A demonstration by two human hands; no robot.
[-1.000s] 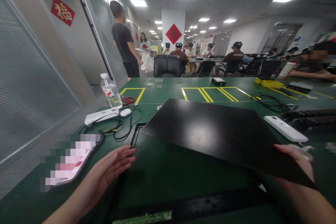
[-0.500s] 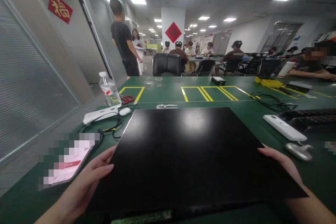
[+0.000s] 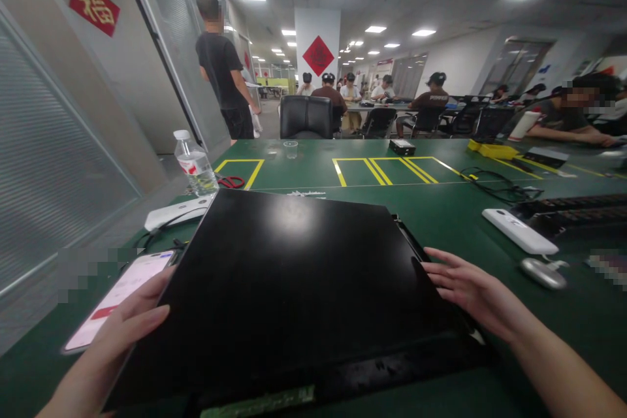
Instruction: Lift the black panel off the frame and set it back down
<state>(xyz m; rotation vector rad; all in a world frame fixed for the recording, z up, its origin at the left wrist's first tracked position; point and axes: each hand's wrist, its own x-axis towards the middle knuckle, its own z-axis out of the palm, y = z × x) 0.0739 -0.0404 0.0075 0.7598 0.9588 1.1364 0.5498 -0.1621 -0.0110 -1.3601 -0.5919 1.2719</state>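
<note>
Your left hand (image 3: 122, 333) is at the near left edge of the black panel (image 3: 294, 274), fingers extended along that edge; I can't tell whether they're clamped on it or just resting against it. Your right hand (image 3: 465, 287) is flat, fingers spread apart, fingertips touching the panel's right edge, holding nothing. The panel spans the gap between your two hands, lying nearly flat on the green table (image 3: 441, 209). A black frame (image 3: 409, 235) shows from under it just ahead of your right fingertips and along the near edge in front of your wrists; a strip of green circuit board (image 3: 259, 401) shows at that near edge, between your forearms. My read: the panel is being seated onto the frame and squared up; it looks slightly skewed, since the frame shows on the right side only. The next move calls for light sideways pressure from both hands at once — no downward load on the middle — until the edges line up all round; keep your fingertips out of the gap. A lit phone (image 3: 112, 297) lies just outboard of your left hand, touching or nearly; mind it if that hand slides. A white handset (image 3: 519, 230) and a grey mouse-like thing (image 3: 541, 272) lie beyond your right hand, apart from it; a water bottle (image 3: 196, 170) and red scissors (image 3: 230, 181) are well ahead of your left hand.
</note>
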